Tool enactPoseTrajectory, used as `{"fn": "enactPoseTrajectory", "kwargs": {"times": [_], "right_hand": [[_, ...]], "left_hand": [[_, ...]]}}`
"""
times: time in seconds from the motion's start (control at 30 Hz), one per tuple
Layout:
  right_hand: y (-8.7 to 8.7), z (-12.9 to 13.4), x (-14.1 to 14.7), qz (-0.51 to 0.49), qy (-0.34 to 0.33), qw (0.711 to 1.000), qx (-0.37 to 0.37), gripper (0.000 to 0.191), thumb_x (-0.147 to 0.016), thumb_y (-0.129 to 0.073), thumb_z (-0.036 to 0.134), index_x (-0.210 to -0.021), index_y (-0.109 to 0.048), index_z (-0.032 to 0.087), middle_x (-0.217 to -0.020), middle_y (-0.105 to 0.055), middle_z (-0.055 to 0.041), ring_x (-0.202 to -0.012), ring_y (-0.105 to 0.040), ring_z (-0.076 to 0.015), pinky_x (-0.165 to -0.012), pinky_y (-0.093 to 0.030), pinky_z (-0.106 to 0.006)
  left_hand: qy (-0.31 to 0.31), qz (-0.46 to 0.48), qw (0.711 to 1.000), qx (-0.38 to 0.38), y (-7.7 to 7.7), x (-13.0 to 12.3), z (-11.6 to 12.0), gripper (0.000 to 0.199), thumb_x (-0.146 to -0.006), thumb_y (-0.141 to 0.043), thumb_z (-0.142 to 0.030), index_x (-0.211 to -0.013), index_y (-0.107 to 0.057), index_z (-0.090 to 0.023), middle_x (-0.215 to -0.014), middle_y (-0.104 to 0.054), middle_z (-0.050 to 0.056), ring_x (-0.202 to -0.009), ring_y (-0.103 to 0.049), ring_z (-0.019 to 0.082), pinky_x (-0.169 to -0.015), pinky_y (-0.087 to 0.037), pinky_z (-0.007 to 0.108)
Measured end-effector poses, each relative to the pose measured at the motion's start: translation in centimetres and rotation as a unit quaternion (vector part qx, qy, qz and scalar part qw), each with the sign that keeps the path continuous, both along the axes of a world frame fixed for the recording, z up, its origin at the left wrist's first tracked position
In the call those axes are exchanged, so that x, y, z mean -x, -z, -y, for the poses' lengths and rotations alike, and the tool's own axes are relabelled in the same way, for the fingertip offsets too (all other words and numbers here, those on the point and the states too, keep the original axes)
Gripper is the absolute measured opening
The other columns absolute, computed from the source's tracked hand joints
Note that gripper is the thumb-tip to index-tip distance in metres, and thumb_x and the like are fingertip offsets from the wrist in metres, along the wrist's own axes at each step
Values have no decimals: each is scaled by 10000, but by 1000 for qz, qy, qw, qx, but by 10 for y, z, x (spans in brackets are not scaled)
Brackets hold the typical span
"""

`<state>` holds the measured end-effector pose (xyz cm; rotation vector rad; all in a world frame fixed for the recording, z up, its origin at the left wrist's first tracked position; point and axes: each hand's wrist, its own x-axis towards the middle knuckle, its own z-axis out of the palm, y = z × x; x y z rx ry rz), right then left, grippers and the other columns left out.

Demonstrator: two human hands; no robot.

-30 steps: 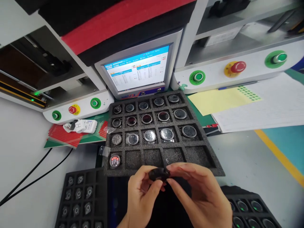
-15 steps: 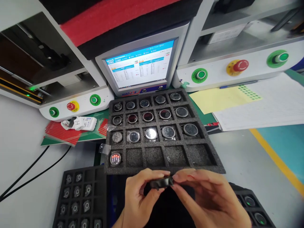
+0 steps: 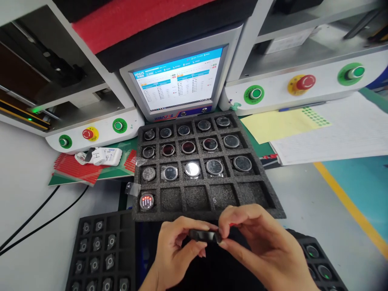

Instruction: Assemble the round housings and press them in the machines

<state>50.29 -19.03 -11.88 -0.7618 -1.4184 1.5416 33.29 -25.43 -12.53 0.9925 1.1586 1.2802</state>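
A dark round watch body (image 3: pixel 202 235) is held edge-on below the front edge of a grey foam tray (image 3: pixel 209 216). My left hand (image 3: pixel 176 250) pinches its left side between thumb and fingers. At its right end, the thumb and forefinger of my right hand (image 3: pixel 257 242) close on the edge, with a small red bit showing by the fingertip. Round watch faces fill the tray's three back rows. In its front row, one lit watch (image 3: pixel 147 201) sits in the leftmost compartment.
A monitor (image 3: pixel 182 83) stands behind the tray, between machines with green and red buttons. Black trays with parts lie at lower left (image 3: pixel 127 242) and lower right (image 3: pixel 318 242). Papers (image 3: pixel 333 137) are at right, a white device (image 3: pixel 104 156) at left.
My right hand has shifted slightly left and up, its forefinger now more bent at the watch body's edge. The view has moved slightly.
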Motion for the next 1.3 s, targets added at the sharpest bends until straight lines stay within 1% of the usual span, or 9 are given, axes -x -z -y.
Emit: {"fn": "enactPoseTrajectory", "kwargs": {"times": [0.13, 0.27, 0.4, 0.7, 0.83, 1.0, 1.1, 1.2, 1.3], "right_hand": [[1, 3, 4, -34, -4, 999, 1, 244, -871, -654, 60, -973, -585, 271, -783, -634, 18, -729, -641, -113, -711, -574, -184], [1, 5, 10, -52, 42, 998, -16, 207, -884, -714, 129, -1011, -618, 261, -796, -672, 5, -744, -661, -109, -735, -574, -162], [-1, 4, 13, -40, 72, 996, -23, 164, -860, -763, 173, -950, -646, 245, -752, -685, 6, -697, -665, -103, -693, -574, -136], [-2, 7, 18, -7, 115, 993, -16, 202, -798, -767, 87, -874, -649, 233, -732, -692, 21, -690, -688, -98, -700, -576, -112], [-2, 5, 16, 1, 80, 997, 0, 260, -800, -737, 51, -926, -639, 257, -775, -693, 34, -728, -686, -89, -738, -569, -111], [3, -4, 5, -7, -51, 998, 26, 211, -861, -699, 91, -915, -612, 275, -799, -649, 35, -753, -641, -99, -720, -558, -156], [5, -7, 4, -25, -77, 996, 26, 178, -898, -677, 116, -908, -580, 265, -804, -643, 22, -752, -624, -114, -706, -553, -193], [4, -5, 9, -59, -41, 997, 13, 167, -906, -683, 135, -901, -572, 259, -775, -640, 17, -730, -622, -121, -687, -564, -210], [1, 0, 17, -73, 46, 996, -6, 185, -850, -759, 138, -906, -625, 252, -782, -667, 4, -731, -654, -129, -691, -592, -206]], "left_hand": [[8, 18, 1000, -5, 0, 0, 0, 256, -896, -671, -134, -1044, -751, -326, -970, -803, -2, -634, -705, 62, -596, -559, 101], [15, 32, 998, -43, 3, 1, 0, 271, -903, -665, -147, -1093, -730, -329, -1030, -795, 2, -652, -707, 57, -605, -560, 94], [7, 24, 999, -42, 7, 2, 0, 253, -901, -670, -152, -1079, -728, -322, -1047, -792, 0, -645, -695, 47, -617, -552, 88], [-18, -31, 999, -38, 6, 5, 1, 247, -901, -669, -159, -1081, -720, -320, -1044, -791, -9, -633, -678, 47, -611, -541, 94], [-11, -42, 998, -43, 5, 7, 1, 216, -904, -671, -179, -1067, -725, -311, -1031, -794, -4, -623, -676, 52, -619, -540, 108], [12, -39, 999, -27, 4, 8, 1, 150, -903, -684, -229, -1028, -748, -283, -892, -799, 5, -593, -675, 66, -577, -519, 110], [15, -33, 999, -29, 4, 8, 0, 129, -901, -692, -273, -1014, -754, -268, -829, -793, 10, -567, -668, 70, -567, -515, 117], [12, -18, 999, -34, 3, 8, 0, 136, -910, -680, -253, -1027, -744, -280, -913, -801, 14, -575, -668, 62, -575, -516, 112], [3, -9, 999, -44, 4, 7, -1, 163, -913, -677, -250, -1060, -728, -299, -990, -798, 11, -592, -666, 51, -591, -523, 104]]}}
